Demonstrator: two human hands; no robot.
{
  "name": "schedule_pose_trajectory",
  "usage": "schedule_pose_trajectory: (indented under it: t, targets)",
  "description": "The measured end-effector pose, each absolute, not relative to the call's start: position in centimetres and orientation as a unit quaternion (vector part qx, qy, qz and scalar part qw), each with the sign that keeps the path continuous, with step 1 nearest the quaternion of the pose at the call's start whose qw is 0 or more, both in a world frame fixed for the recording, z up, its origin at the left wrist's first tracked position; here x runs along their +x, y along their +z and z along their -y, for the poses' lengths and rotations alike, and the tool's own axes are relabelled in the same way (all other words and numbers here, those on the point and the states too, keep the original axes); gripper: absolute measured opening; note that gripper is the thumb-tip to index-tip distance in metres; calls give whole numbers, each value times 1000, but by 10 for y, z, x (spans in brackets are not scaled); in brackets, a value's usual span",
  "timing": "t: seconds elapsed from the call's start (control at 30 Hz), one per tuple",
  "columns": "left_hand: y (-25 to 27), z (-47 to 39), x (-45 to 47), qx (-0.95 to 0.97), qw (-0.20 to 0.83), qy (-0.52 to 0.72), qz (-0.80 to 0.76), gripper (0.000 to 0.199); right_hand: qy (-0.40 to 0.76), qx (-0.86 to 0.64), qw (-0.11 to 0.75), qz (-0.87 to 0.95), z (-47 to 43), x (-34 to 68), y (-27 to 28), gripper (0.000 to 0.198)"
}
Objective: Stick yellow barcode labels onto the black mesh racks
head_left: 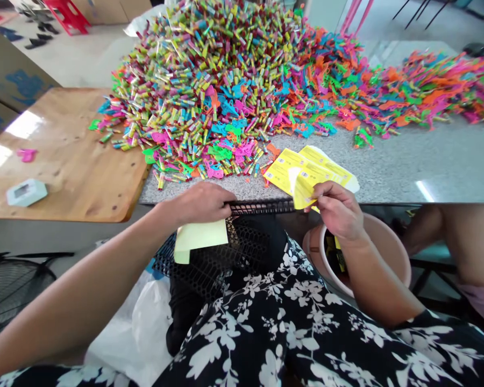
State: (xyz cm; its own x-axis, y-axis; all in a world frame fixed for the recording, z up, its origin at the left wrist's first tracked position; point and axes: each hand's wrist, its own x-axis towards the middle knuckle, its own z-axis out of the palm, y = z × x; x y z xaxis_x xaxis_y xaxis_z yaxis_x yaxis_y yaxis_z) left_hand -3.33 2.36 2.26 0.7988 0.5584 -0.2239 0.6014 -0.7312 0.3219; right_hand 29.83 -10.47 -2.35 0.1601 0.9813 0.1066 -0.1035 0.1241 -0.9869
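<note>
Black lattice and curled yellow sheet, one to each hand.
Left hand: closed on the lattice's upper edge; pale yellow slip directly below this hand. Right hand: thumb and fingers pinching the curled sheet; flat yellow sheets just beyond, on speckled bench. Heap of small tubes and bright plastic pieces, beyond both hands; round bin, below the right.

Cannot read the print on the yellow sheets just beyond the right hand. Cannot see all of the bin below that hand, behind the forearm, nor make out its contents. Cannot see the whole fan, cut off by the frame's edge left of the left hand.
</note>
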Motion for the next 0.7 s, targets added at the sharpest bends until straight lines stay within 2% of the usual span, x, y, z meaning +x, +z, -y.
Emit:
schedule_pose_trajectory:
  t: [0.07,0.17,0.3,0.47,0.63,0.7]
  targets:
    - [33,-32,-36,899,272,-58,-338,31,458,-467,598,463,104,301,-17,19]
    - [32,-39,-33,852,371,-131,-345,34,469,-437,582,500,102,298,-12,25]
    - [2,-35,-24,844,376,-198,-327,39,437,-482,487,583,99,282,-14,29]
    - [-13,-34,-38,878,331,-90,-333,44,378,-480,345,713,95,256,-16,29]
    - [7,-20,-69,827,337,28,-449,30,319,-495,321,742,97,231,-28,31]
    - [13,-3,-74,794,388,33,-466,39,273,-520,325,741,101,220,-36,31]
